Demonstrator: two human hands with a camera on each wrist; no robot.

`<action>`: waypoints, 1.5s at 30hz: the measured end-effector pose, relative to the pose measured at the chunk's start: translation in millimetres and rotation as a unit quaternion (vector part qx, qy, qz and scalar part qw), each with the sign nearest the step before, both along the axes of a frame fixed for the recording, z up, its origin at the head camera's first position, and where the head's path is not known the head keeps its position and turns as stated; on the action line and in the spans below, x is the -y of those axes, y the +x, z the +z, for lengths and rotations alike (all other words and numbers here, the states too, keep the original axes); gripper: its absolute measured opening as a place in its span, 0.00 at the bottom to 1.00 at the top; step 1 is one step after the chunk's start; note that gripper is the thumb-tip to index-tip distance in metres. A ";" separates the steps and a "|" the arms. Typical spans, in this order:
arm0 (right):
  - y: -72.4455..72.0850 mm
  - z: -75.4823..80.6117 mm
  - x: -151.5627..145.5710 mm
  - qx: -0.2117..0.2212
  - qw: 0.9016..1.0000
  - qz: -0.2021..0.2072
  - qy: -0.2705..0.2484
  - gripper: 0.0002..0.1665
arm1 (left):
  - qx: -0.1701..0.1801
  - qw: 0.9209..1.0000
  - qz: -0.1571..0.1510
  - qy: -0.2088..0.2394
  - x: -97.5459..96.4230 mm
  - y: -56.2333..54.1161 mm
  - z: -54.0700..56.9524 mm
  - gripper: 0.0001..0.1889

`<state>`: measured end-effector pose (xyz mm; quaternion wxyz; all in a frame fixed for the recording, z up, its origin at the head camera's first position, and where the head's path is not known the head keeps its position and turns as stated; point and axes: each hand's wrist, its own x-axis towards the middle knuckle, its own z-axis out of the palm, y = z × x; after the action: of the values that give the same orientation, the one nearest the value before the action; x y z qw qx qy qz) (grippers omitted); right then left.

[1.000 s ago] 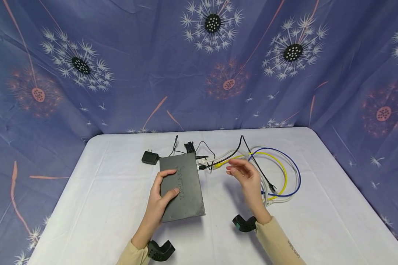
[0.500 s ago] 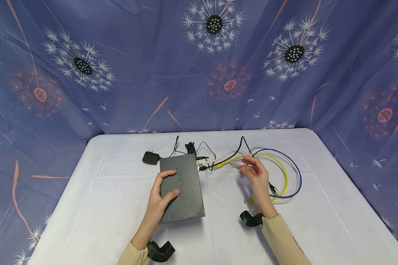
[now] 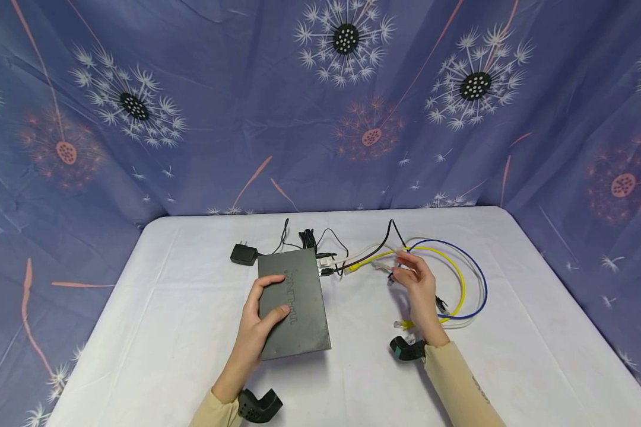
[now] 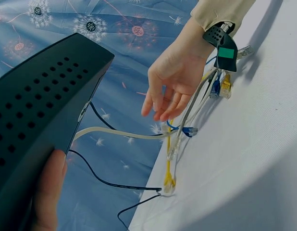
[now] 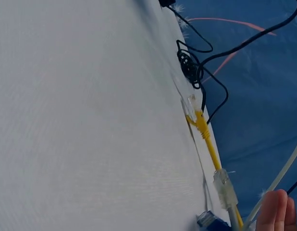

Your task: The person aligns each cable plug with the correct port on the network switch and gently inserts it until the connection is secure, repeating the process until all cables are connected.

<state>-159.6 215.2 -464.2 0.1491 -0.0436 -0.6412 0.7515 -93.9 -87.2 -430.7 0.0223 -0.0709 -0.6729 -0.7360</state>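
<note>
A dark grey TP-LINK network switch (image 3: 304, 320) is gripped at its left side by my left hand (image 3: 257, 317), thumb on top. It is raised above the table, and white and black network cables are plugged into its right side. My right hand (image 3: 419, 290) hovers over loose cables, its fingers (image 4: 163, 108) loosely bent and nothing seen between them. Close to it in the left wrist view are a blue cable plug (image 4: 189, 131) and a yellow cable plug (image 4: 168, 183). The right wrist view shows a clear-booted grey cable plug (image 5: 225, 187) near the fingertips.
Yellow and blue network cables (image 3: 486, 284) loop to the right on the white-covered table (image 3: 165, 332). A black power adapter (image 3: 243, 254) lies behind the switch, with a bundled black cord (image 3: 307, 238) beside it. A patterned curtain (image 3: 219, 118) hangs behind.
My right hand has moved to the right, away from the switch's ports, and has slowed over the cables. The left hand and switch have stayed almost still.
</note>
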 end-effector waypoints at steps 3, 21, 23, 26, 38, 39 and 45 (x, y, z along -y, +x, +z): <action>-1.1 -2.0 -1.7 0.009 1.000 -0.003 -0.001 0.25 | -0.001 1.000 0.000 0.000 0.0 -0.1 -0.2 0.26; -11.9 -6.9 -10.3 0.082 0.996 0.011 0.022 0.30 | -0.002 1.000 -0.002 -0.001 -1.3 -0.3 0.1 0.26; -14.0 -7.8 -11.8 0.086 0.996 0.016 0.021 0.30 | -0.002 1.000 -0.002 0.000 -1.4 -0.1 0.4 0.26; -17.7 -8.6 -15.0 0.092 0.995 0.030 0.015 0.32 | -0.001 1.000 -0.002 0.000 -1.6 -0.2 0.6 0.26; -30.7 -4.9 -23.4 0.113 0.990 0.082 -0.007 0.37 | 0.003 1.000 0.000 -0.001 -1.9 0.7 -0.5 0.26; -31.1 -4.7 -23.7 0.116 0.990 0.085 -0.005 0.36 | 0.003 1.000 0.000 -0.001 -2.0 0.9 -0.6 0.26; -30.8 -4.5 -24.2 0.122 0.989 0.083 -0.009 0.32 | 0.002 1.000 0.001 -0.001 -1.7 1.6 -1.0 0.26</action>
<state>-190.4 239.3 -468.8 0.0059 -0.0827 -0.6493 0.7560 -92.3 -85.5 -431.7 0.0219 -0.0686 -0.6742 -0.7351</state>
